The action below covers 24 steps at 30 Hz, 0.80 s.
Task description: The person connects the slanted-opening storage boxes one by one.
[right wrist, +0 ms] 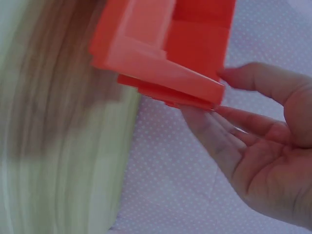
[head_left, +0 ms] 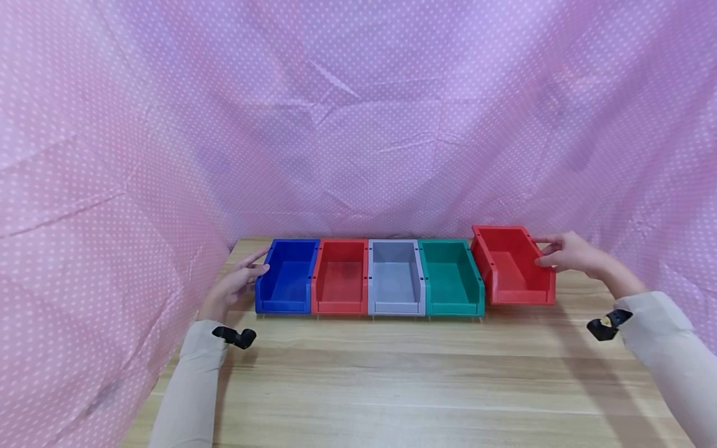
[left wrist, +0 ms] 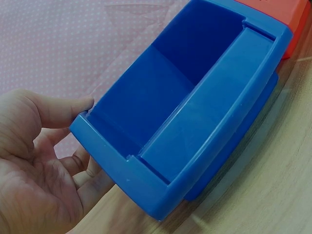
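At the row's left end my left hand (head_left: 238, 283) holds the side wall of a blue storage bin (head_left: 288, 280), thumb at the rim and fingers along the outside. My right hand (head_left: 574, 255) grips a red storage bin (head_left: 521, 297) by its right wall, thumb at the rim, fingers against the outer side and underside. This red bin is tilted and raised above the table, its left side close to the green bin (head_left: 454, 308). Between the blue and green bins stand another red bin (head_left: 340, 307) and a grey bin (head_left: 396, 308), side by side. Nothing shows inside the bins.
The bins are at the back of a wooden table (head_left: 392, 379). A pink dotted cloth (head_left: 358, 155) hangs behind and on both sides. Black wrist cameras (head_left: 607, 325) are strapped over the light sleeves.
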Motion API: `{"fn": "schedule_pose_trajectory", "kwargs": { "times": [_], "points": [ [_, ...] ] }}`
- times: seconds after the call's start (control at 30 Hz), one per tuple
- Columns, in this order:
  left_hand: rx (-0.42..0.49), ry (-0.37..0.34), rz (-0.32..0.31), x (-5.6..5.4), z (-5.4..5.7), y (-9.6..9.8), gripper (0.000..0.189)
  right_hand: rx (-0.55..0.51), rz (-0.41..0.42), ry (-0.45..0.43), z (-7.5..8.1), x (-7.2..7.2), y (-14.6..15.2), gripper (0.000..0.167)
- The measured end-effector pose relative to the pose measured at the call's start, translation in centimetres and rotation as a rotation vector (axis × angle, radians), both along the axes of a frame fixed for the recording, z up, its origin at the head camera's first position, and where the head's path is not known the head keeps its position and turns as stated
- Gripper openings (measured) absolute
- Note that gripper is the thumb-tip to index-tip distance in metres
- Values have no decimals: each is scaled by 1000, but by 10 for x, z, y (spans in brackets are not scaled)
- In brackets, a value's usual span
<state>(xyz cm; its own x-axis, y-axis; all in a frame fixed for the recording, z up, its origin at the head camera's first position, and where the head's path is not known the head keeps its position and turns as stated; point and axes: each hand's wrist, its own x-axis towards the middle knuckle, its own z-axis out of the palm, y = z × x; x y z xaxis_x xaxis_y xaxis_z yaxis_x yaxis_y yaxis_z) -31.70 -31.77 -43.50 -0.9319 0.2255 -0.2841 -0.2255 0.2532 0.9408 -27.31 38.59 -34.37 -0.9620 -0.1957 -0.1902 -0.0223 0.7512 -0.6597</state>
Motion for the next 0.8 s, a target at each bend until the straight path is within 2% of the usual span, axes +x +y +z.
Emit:
{"fn": "schedule_pose_trajectory", "kwargs": {
  "times": [0.23, 0.43, 0.6, 0.8],
  "points": [
    [-45, 7, 18, 2, 0, 2, 70, 102, 69, 84, 17, -2, -4, 67],
    [-32, -4, 38, 2, -1, 3, 67, 59, 119, 74, 30, -5, -21, 70],
    [-22, -2, 37, 2, -2, 3, 66, 27, 183, 50, 31, -9, -39, 74],
    [-14, 8, 30, 5, -2, 5, 67, 71, 266, 2, 24, -15, -57, 89]
  ]
}}
